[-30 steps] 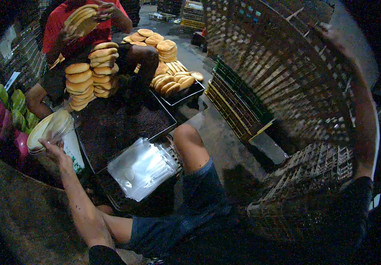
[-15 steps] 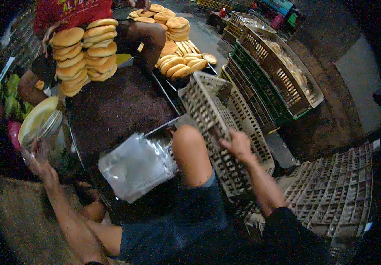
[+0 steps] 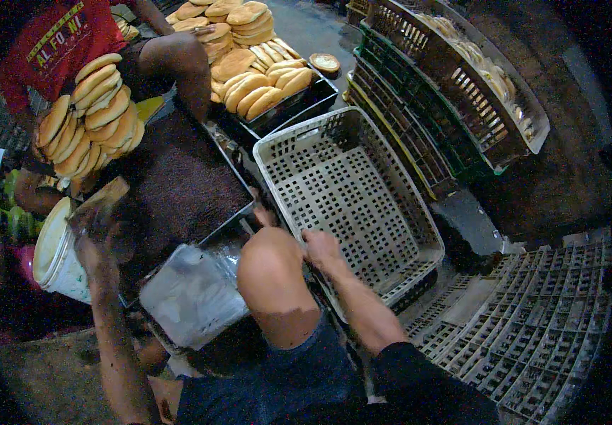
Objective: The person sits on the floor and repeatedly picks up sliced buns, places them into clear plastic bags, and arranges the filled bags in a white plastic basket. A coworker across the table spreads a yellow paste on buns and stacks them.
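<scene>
My right hand (image 3: pixel 321 249) is closed on the near left rim of a pale plastic crate (image 3: pixel 362 212), which has a perforated bottom. Beside a white bucket (image 3: pixel 58 265), my left hand (image 3: pixel 100 248) is smeared by motion. A brownish block-like piece (image 3: pixel 104 200) shows at its fingertips, but whether it is held is unclear. A stack of clear plastic bags or sheets (image 3: pixel 192 294) lies in front of my knee. Beyond it spreads a wide tray of dark brown grainy stuff (image 3: pixel 185 177). Leaning stacks of round flat breads (image 3: pixel 97 120) stand at its far left.
Another person in a red shirt (image 3: pixel 54 49) sits across, behind the breads. More breads (image 3: pixel 249 78) fill black trays at the back. Stacked crates (image 3: pixel 447 92), the top one holding bagged goods, stand to the right. A large grid-like crate (image 3: pixel 525 312) lies near right.
The crate has tipped from tilted to lying open upward, my right hand staying on its rim. My left hand has shifted right from the bucket's side. The bread stacks now lean more.
</scene>
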### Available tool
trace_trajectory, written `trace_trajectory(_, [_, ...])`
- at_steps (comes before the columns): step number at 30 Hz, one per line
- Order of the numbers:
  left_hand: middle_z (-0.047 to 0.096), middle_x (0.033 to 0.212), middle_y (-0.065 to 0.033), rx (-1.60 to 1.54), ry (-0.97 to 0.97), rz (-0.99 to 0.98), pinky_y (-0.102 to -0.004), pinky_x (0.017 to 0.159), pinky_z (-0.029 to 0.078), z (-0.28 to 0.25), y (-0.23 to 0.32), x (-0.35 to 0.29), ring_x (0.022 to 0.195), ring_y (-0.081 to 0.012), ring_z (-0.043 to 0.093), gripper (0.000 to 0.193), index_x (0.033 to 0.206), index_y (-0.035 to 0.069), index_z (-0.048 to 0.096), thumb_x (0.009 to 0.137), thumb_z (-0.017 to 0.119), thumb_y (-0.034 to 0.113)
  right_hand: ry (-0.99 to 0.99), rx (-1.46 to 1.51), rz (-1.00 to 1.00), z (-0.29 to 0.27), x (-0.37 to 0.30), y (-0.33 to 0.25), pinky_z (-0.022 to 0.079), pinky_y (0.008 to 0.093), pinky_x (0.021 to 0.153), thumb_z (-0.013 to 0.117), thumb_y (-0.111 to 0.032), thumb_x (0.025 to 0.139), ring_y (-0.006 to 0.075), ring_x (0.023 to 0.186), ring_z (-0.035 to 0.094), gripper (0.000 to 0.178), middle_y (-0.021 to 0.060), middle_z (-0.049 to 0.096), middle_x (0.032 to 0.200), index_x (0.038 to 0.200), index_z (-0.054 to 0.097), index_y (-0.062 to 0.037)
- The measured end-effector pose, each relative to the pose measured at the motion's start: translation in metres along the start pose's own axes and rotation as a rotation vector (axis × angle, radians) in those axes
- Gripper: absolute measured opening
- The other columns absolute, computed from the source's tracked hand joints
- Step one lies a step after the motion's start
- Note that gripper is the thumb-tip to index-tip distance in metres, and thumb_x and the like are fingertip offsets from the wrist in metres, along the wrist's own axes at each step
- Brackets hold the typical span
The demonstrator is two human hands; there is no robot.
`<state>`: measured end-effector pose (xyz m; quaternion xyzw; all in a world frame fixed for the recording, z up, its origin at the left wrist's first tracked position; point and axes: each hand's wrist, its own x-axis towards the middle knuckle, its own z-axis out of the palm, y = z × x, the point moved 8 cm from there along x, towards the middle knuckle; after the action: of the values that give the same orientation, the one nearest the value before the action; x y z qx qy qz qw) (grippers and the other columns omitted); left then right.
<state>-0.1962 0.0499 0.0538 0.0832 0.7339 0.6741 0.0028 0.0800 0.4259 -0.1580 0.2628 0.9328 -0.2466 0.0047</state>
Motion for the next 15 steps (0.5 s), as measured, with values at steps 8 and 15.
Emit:
trace_trajectory(8, [0.059, 0.121, -0.0105, -0.234, 0.258, -0.036, -0.0386, 0.091, 0.047, -0.088, -0.016, 0.019, 0.107, -0.0232, 0.056, 0.051, 0.122, 0.003, 0.059, 0.1, 0.042, 0.046, 0.394, 0.334, -0.681, -0.215, 0.073, -0.21, 0.05, 0.0398, 0.078, 0.063, -0.033, 0.089, 0.0335, 0.089, 0.065, 0.034, 0.0188, 0.067, 0.097, 0.1, 0.066, -0.0004])
trace_trajectory(15, [0.064, 0.107, -0.0011, -0.458, 0.429, -0.044, -0.0294, 0.066, 0.042, -0.25, -0.066, 0.013, 0.085, -0.0153, 0.057, 0.062, 0.126, 0.012, 0.057, 0.094, 0.042, 0.062, -0.779, -0.563, -0.461, 0.011, 0.061, -0.309, 0.047, 0.0435, 0.097, 0.034, -0.079, 0.083, 0.0356, 0.109, 0.062, 0.078, 0.0165, 0.066, 0.113, 0.102, 0.072, -0.0135])
